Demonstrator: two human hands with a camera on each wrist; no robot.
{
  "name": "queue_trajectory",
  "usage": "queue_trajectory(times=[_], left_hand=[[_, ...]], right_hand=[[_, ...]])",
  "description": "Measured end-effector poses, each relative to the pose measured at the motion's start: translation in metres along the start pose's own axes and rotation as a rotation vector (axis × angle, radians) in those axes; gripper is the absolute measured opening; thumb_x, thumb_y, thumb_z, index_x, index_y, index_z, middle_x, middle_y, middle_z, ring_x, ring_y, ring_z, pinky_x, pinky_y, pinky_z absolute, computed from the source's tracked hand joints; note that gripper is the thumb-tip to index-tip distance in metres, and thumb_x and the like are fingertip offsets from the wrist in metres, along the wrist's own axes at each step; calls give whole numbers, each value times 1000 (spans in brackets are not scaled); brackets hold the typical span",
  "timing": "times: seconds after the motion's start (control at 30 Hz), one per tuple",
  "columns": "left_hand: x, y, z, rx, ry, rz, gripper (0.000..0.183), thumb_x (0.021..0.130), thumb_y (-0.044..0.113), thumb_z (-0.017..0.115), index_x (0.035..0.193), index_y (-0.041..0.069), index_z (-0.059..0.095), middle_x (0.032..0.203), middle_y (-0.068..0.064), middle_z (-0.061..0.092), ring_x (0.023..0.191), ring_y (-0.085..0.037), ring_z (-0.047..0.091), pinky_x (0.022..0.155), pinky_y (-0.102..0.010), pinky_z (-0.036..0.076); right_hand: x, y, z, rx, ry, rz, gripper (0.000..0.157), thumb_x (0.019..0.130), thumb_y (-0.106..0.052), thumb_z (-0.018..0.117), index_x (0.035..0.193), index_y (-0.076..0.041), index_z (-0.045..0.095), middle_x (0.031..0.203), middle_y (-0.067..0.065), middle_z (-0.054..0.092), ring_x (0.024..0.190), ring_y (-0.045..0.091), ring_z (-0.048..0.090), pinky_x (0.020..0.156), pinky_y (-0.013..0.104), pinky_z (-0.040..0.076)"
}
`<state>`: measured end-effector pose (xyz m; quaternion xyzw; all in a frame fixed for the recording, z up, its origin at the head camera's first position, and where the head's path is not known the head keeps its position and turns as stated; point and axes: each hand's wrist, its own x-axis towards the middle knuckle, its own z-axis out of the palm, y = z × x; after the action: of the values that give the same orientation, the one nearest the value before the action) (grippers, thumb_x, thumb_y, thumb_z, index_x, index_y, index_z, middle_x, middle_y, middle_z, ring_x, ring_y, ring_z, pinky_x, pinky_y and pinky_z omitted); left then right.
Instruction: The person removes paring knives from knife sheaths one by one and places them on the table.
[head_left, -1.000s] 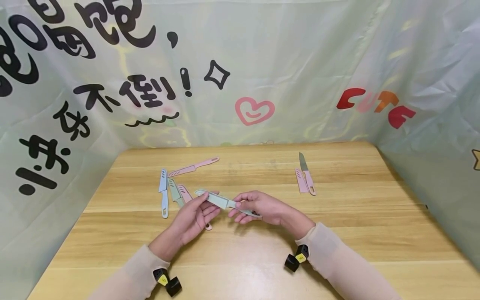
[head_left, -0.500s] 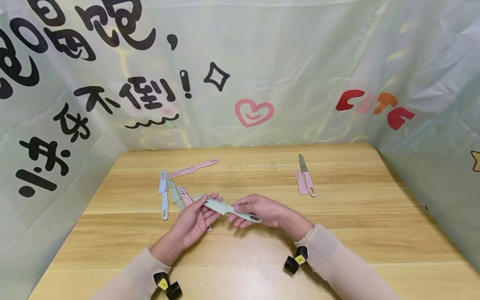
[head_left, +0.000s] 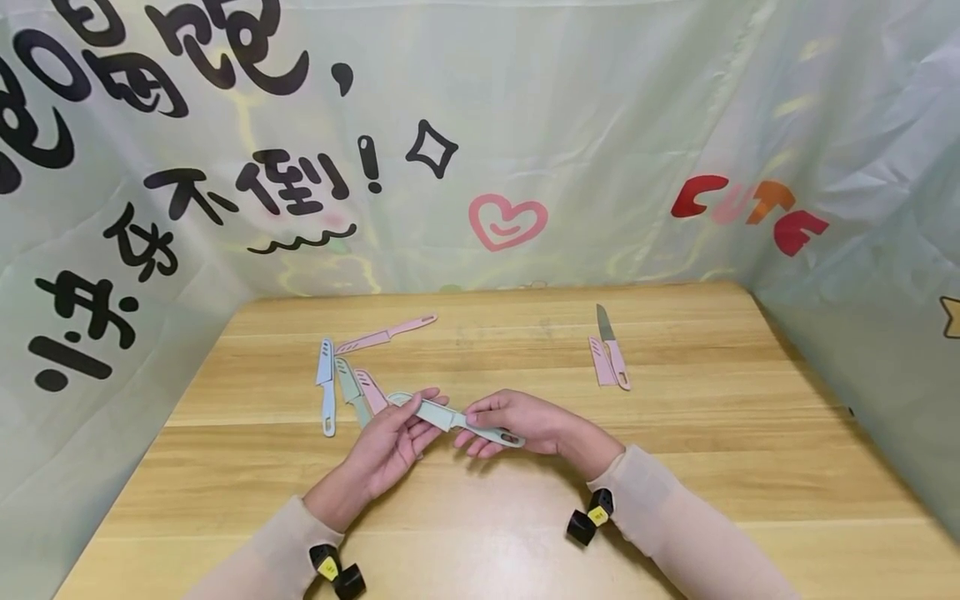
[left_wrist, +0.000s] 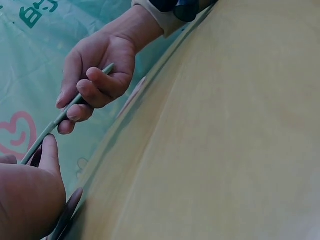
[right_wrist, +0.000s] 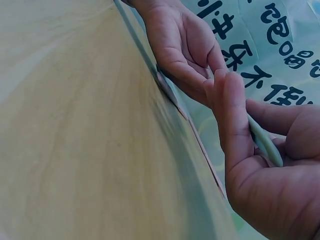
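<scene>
Wearing the wrist devices: 2 beige sleeves (head_left: 675, 521) at the near edge, each with a black-and-yellow device (head_left: 599, 510) at the cuff.
Left hand: palm turned up, the left hand (head_left: 390, 442) pinches the wide end of a pale green knife (head_left: 433, 414), thumb on top, fingers beneath.
Right hand: the right hand (head_left: 517, 421) grasps the same knife by its handle, thumb against fingers; the 2 hands sit just beside each other.
Held knife: raised above the wooden tabletop (head_left: 675, 467), its wide end to the left and the holed handle end to the right, slightly nearer the person.
Behind the left hand: a green knife (head_left: 348, 383) and a pink knife (head_left: 371, 390) lie side by side, both partly hidden by that hand.
Left of those: a blue knife (head_left: 326, 387) with its handle toward the person.
Right side, well apart: a pink-handled knife (head_left: 617, 367) with a bare grey blade, just beside a pink sheath (head_left: 600, 362).
Farther left: another pink knife (head_left: 386, 335), slanted, handle up and right.
Backdrop: a pale green sheet (head_left: 600, 125) bearing black lettering (head_left: 292, 183), a pink heart (head_left: 507, 222) and the word CUTE (head_left: 750, 212).
</scene>
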<state>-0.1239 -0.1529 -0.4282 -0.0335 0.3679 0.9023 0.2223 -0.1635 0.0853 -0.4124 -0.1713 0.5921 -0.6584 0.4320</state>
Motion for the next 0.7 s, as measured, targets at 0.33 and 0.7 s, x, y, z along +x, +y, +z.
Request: queue_trajectory(times=[0.33,0.7], left_hand=[[1,-1,-2,2,-12,-6,42,106,18,44,141,-5,39,136,-22,53,135,-36,38,108,-37,40],[-1,-4,-1,-29,-33,-3,46,105,6,42,147,-5,27,151,-31,26,139,-37,32,109,-36,39]], right_hand=[[1,5,0,42,-41,11,33,104,-12,45,127,9,56,105,19,69,83,20,68,74,31,59],[-1,3,-3,65,-42,10,34,104,-12,46,128,10,56,110,22,68,85,20,68,77,32,59]])
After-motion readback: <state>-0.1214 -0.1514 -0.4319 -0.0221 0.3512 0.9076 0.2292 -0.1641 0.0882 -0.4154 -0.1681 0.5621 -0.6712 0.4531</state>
